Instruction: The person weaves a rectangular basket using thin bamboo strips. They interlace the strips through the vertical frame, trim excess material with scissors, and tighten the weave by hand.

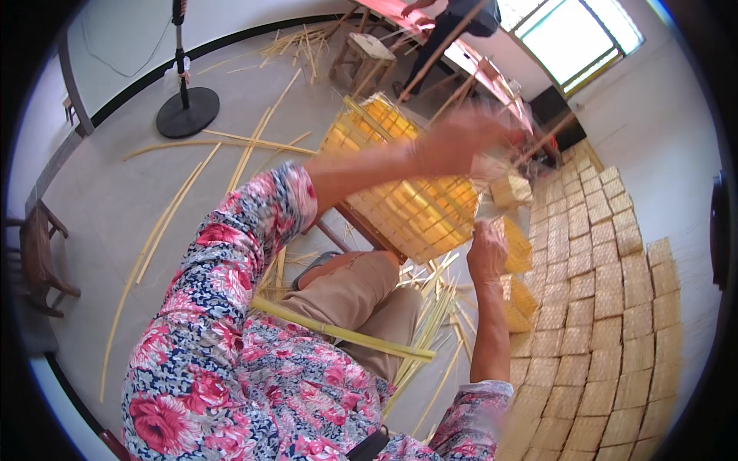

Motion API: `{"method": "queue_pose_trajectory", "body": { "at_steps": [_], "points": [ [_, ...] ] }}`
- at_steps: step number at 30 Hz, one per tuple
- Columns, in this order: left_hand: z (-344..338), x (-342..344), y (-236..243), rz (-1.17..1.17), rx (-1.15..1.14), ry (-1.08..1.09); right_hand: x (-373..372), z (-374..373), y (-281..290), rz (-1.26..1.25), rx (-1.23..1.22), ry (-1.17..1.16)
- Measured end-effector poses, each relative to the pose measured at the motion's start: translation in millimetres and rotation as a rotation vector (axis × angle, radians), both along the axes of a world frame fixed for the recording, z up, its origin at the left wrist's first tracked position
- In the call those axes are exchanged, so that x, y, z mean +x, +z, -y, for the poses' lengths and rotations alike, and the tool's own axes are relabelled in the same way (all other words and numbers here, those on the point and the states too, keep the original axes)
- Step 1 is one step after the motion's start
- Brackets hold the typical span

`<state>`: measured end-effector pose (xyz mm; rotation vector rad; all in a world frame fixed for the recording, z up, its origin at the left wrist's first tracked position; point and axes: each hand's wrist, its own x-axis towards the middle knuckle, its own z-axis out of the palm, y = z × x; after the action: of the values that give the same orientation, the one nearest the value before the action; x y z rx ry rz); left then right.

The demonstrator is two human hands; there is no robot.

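From head height, the one fisheye view looks steeply down and ahead, close above the lap (350, 296), reaching past the floor (115, 223) to the far window (569, 38); the left hand (461, 142) seems near, though blur obscures its distance.

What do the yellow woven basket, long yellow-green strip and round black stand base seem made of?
Yellow woven basket: probably split bamboo, satiny, given its flat crossing strips.
Long yellow-green strip: likely bamboo too, by colour; smooth, faint sheen.
Round black stand base: painted metal or plastic; even dark surface settles neither.
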<state>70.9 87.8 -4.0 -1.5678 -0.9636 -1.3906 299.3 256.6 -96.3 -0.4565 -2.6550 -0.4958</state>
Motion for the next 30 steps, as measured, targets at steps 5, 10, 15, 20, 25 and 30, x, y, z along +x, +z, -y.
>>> {"method": "queue_pose_trajectory", "body": {
  "at_steps": [5, 10, 15, 20, 25, 30],
  "points": [
    [90, -63, 63, 0.705, 0.155, 0.233, -1, 17, -29, -0.494, -0.353, 0.128],
    [89, -49, -63, 0.350, -0.036, 0.450, 6, -10, -58, -0.904, -1.024, 0.228],
    [75, -45, -109, 0.346, -0.548, 0.367, 9, -4, -50, -0.913, -1.394, 0.286],
    [66, -64, -85, 0.313, -0.799, 0.318, 11, 10, -44, -1.054, -1.477, 0.370],
    [75, -50, -110, 0.372, -0.694, 0.258, 12, 34, -65, -1.090, -1.363, 0.329],
    [73, -56, -121, 0.399, -0.687, 0.308, 3, 17, -74, -1.079, -1.371, 0.339]
  ]
}}
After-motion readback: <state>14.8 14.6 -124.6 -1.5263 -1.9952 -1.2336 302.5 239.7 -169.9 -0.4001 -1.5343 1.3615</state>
